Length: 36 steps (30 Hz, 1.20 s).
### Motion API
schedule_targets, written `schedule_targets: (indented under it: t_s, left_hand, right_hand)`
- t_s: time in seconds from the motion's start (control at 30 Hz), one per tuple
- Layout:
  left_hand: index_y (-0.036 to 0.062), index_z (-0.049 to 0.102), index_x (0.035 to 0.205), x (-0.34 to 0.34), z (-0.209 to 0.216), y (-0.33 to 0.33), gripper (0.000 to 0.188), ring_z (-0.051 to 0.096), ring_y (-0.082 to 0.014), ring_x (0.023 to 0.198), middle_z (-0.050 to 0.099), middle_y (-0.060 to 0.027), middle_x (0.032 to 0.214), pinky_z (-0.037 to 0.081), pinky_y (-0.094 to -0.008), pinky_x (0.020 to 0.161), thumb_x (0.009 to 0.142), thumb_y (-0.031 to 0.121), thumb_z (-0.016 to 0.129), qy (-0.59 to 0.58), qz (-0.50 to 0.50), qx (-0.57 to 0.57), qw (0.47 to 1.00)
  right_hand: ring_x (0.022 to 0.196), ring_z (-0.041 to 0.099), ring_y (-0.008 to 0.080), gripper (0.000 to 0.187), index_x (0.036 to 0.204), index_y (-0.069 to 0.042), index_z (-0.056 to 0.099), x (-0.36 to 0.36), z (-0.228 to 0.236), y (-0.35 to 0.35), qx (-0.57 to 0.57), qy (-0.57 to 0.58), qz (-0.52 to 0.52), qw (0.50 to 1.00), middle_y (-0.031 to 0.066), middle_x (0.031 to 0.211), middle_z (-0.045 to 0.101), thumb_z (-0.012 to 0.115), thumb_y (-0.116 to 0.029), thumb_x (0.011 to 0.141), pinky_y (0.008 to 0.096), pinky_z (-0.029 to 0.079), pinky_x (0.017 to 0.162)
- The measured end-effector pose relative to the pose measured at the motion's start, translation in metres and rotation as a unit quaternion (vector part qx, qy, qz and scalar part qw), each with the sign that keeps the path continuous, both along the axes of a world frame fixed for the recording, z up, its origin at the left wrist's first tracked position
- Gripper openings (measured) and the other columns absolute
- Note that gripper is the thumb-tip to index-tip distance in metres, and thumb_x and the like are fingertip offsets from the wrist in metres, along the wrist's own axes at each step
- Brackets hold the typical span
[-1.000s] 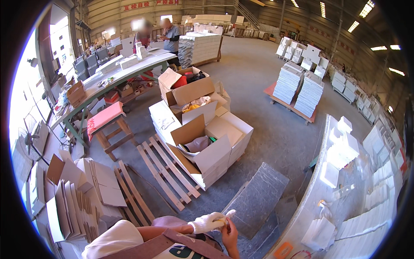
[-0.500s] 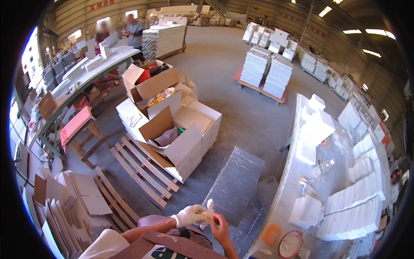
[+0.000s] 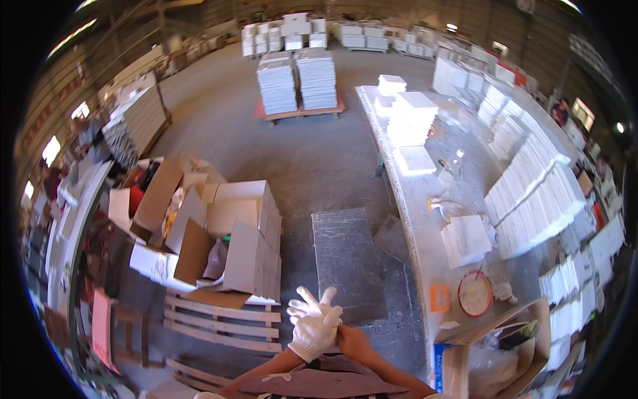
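My left hand [image 3: 314, 334] wears a white knitted glove and is closed on a second white glove [image 3: 307, 302], whose limp fingers point up and away from me. Bare, my right hand [image 3: 353, 342] pinches that second glove near its cuff, close beside the left fingers. Both hands are held together in front of my apron [image 3: 322, 379]. The exact grip of the left fingers is partly lost among the white fabric.
To the right runs a long worktable [image 3: 405, 229] with white slabs [image 3: 412, 120], a red-rimmed bowl [image 3: 475, 292] and an orange block [image 3: 439, 298]. Open cardboard boxes [image 3: 252, 249] and a wooden pallet [image 3: 222, 322] lie left. A dark sheet [image 3: 349, 259] covers floor ahead.
My view has swung to the right, bringing the worktable closer to the middle. The second glove's fingers now spread upward, while both hands keep hold of it.
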<state>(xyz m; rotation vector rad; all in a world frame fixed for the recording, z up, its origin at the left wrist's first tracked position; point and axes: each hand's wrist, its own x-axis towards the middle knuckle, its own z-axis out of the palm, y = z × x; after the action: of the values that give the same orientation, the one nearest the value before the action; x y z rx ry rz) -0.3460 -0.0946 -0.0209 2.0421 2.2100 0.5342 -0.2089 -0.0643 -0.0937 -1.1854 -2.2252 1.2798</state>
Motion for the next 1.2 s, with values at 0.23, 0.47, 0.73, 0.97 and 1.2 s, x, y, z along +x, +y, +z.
schedule_targets:
  t_s: [0.23,0.47,0.73,0.97,1.2]
  left_hand:
    - [0.0157,0.057,0.12,-0.049,-0.011,-0.01,0.032,0.063,-0.0321,0.053,0.067,-0.0223,0.084,0.044,-0.0429,0.04,0.088,0.014,0.056,-0.055,-0.07,0.021,0.996]
    - [0.0135,0.053,0.113,-0.065,0.0,-0.005,0.026,0.061,-0.0375,0.054,0.058,-0.0145,0.055,0.045,-0.0493,0.05,0.088,0.018,0.057,-0.092,-0.138,0.032,0.986]
    - [0.0063,0.06,0.112,-0.082,0.001,0.009,0.033,0.056,-0.0306,0.047,0.055,-0.0095,0.052,0.041,-0.0425,0.047,0.08,0.008,0.063,-0.114,-0.201,0.153,0.961]
    - [0.0004,0.058,0.122,-0.073,0.008,0.006,0.042,0.052,-0.0364,0.053,0.055,-0.0172,0.062,0.037,-0.0455,0.049,0.08,0.001,0.061,-0.221,-0.131,0.216,0.942]
    - [-0.0005,0.06,0.115,-0.079,0.031,0.009,0.031,0.052,-0.0362,0.056,0.056,-0.0184,0.065,0.038,-0.0433,0.054,0.084,0.002,0.06,-0.266,-0.146,0.221,0.927]
  right_hand:
    - [0.045,0.044,0.0058,0.022,0.098,-0.008,0.063,-0.056,0.013,0.033,-0.496,0.285,-0.078,0.816,-0.0009,0.063,0.055,0.045,-0.02,0.1,0.0204,0.034,0.044]
    - [0.08,0.064,0.0102,0.017,0.102,-0.001,0.071,-0.097,-0.022,0.037,-0.273,0.372,-0.278,0.842,0.0052,0.096,0.072,0.065,-0.008,0.088,0.0275,0.052,0.07]
    - [0.097,0.061,0.0129,0.027,0.116,-0.002,0.065,-0.102,-0.024,0.038,-0.203,0.366,-0.153,0.895,0.0059,0.108,0.068,0.064,-0.01,0.09,0.0281,0.05,0.084]
    - [0.112,0.053,0.013,0.042,0.141,-0.006,0.043,-0.113,0.08,0.06,-0.413,0.368,-0.129,0.823,0.0051,0.131,0.052,0.046,-0.005,0.099,0.0285,0.047,0.091]
    - [0.114,0.052,0.0171,0.041,0.131,-0.005,0.053,-0.139,0.069,0.067,-0.095,0.385,-0.134,0.908,0.0059,0.12,0.059,0.061,-0.02,0.094,0.0325,0.043,0.098]
